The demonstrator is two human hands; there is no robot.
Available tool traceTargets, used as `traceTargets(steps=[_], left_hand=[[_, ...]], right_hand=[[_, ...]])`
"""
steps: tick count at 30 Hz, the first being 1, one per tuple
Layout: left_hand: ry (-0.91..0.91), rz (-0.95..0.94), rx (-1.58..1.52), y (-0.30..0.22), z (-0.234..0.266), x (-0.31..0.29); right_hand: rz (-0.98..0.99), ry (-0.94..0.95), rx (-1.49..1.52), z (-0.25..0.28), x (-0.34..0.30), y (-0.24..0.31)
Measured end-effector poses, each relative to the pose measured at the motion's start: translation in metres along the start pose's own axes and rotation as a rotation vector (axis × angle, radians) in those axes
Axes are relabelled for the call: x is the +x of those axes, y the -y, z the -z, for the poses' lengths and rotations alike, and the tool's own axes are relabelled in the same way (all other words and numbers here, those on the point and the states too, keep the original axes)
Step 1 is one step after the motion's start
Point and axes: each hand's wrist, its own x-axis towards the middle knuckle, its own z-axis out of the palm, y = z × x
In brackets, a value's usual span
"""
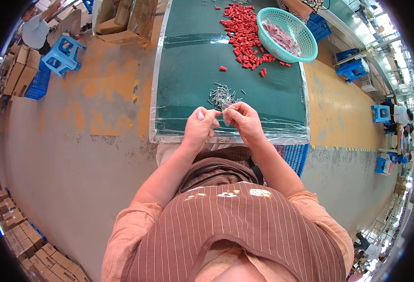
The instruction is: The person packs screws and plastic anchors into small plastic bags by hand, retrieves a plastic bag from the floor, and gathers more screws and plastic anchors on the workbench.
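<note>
Over the near edge of a green-topped table [188, 70], my two hands work close together. My right hand [245, 123] is closed, its thumb and fingers pinching a small clear plastic bag [226, 107]. Beside it my left hand [200, 127] has its fingers curled in a pinch; what lies between them is too small to make out. Just beyond my fingertips is a loose heap of small silvery metal pins [220, 92], partly hidden by the bag. Farther off, many short red cylindrical pieces [244, 35] are spread in a pile, a few lying apart nearer to me.
A turquoise mesh basket [309, 43] with small clear bags stands at the table's far right, another person's arm [297, 7] behind it. Cardboard boxes [127, 23] and a blue stool [64, 55] are at the left. A blue crate [295, 157] sits below the table's near right corner.
</note>
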Motion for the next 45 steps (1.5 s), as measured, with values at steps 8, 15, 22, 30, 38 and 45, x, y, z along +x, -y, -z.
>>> traceTargets(steps=[8, 15, 22, 30, 38, 45], left_hand=[[-0.012, 0.177, -0.093, -0.018, 0.007, -0.007], [0.101, 0.100, 0.288, -0.032, -0.008, -0.004], [0.046, 0.045, 0.490, -0.037, -0.007, 0.006], [0.053, -0.060, 0.499, 0.015, 0.006, 0.004], [-0.031, -0.243, 0.828, 0.013, 0.004, 0.001], [-0.056, -0.322, 0.797, 0.005, -0.004, -0.003]], right_hand=[[-0.053, 0.063, -0.149, 0.006, -0.008, 0.020], [0.046, 0.128, -0.404, 0.010, 0.002, 0.028], [0.139, 0.155, -0.485, 0.002, 0.012, 0.036], [0.651, -0.028, -1.153, -0.015, -0.032, 0.033], [0.419, -0.008, -1.037, -0.018, -0.021, 0.025], [0.244, 0.075, -1.072, -0.012, -0.011, 0.034]])
